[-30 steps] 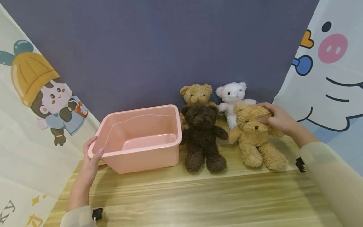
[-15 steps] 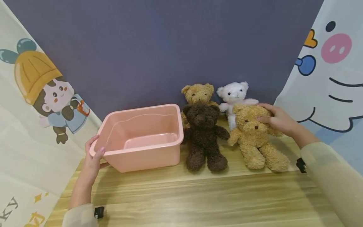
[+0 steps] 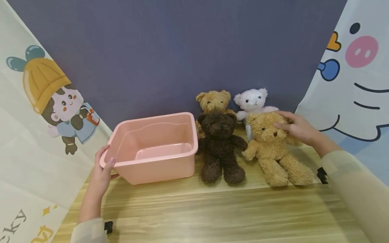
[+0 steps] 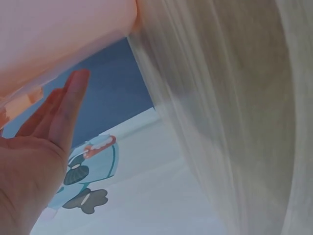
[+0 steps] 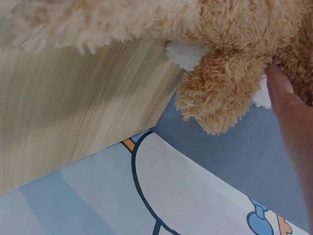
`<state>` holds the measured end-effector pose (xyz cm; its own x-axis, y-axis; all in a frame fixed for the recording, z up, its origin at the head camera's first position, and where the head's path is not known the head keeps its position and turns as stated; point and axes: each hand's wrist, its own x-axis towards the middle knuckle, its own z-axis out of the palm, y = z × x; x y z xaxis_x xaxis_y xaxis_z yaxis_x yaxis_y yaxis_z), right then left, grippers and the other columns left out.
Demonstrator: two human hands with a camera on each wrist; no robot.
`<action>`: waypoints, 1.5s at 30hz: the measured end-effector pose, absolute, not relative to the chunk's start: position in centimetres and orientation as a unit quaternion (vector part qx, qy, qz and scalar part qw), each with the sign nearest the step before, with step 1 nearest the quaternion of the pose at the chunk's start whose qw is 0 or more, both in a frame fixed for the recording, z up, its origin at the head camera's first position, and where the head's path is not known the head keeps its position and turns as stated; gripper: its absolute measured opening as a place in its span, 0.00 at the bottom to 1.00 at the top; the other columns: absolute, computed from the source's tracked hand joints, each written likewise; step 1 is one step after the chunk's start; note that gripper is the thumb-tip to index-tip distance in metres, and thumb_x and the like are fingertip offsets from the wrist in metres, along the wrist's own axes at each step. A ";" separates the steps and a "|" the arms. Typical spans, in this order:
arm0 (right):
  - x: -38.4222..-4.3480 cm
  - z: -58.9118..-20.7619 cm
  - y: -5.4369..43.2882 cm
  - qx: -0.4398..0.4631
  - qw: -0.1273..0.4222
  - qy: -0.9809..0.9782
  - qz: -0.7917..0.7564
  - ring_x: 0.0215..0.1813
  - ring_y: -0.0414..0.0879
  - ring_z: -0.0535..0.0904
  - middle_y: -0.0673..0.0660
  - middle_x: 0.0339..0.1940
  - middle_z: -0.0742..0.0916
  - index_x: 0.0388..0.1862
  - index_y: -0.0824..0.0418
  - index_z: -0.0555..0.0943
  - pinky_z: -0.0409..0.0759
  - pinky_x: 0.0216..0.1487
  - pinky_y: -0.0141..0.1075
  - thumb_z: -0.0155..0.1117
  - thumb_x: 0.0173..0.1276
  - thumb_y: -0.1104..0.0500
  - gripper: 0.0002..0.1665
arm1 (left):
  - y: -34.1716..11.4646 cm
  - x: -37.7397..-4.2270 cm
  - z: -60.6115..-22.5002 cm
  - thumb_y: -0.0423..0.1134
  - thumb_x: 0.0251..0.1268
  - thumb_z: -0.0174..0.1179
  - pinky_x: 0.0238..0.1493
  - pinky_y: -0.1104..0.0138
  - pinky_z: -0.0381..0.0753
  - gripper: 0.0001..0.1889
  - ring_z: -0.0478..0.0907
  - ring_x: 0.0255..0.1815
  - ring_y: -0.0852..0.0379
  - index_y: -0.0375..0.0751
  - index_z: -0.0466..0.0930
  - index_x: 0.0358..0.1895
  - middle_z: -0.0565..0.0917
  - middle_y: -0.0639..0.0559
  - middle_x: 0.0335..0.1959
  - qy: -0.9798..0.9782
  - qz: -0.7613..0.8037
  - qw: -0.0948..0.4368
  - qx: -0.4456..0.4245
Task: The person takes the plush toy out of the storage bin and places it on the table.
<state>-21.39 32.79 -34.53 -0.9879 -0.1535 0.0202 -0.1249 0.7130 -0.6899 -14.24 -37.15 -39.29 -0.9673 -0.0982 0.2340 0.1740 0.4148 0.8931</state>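
Note:
A pink plastic bin (image 3: pixel 158 170) stands on the left of the table, its inside bare. My left hand (image 3: pixel 101 172) grips the bin's left rim near the front corner, thumb over the edge and fingers below. On the right, my right hand (image 3: pixel 299 130) holds the head of a light brown teddy bear (image 3: pixel 270 148), thumb at its face. That bear sits facing forward; in the right wrist view its arm (image 5: pixel 220 93) hangs beside my fingers. A dark brown teddy bear (image 3: pixel 220 145) sits between it and the bin.
Behind sit another light brown teddy bear (image 3: pixel 214 100) and a white teddy bear (image 3: pixel 252 101), both partly hidden. A dark blue-grey backdrop (image 3: pixel 182 50) rises behind the wooden table (image 3: pixel 212 212). Printed cloths (image 3: pixel 358 101) hang at both sides.
The held light brown bear's legs have shifted slightly right and forward, and its body tilts a little more. My view has turned slightly; the left hand keeps its grip on the bin.

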 end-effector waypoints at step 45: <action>-17.2 -29.7 22.0 -0.153 -0.066 0.963 -0.211 0.87 0.76 0.31 0.62 0.91 0.36 0.91 0.47 0.47 0.32 0.76 0.83 0.43 0.86 0.33 0.44 | -37.7 -18.4 -31.8 0.69 0.80 0.45 0.68 0.24 0.66 0.47 0.62 0.76 0.18 0.41 0.47 0.87 0.62 0.20 0.79 -0.965 -0.244 0.097 0.012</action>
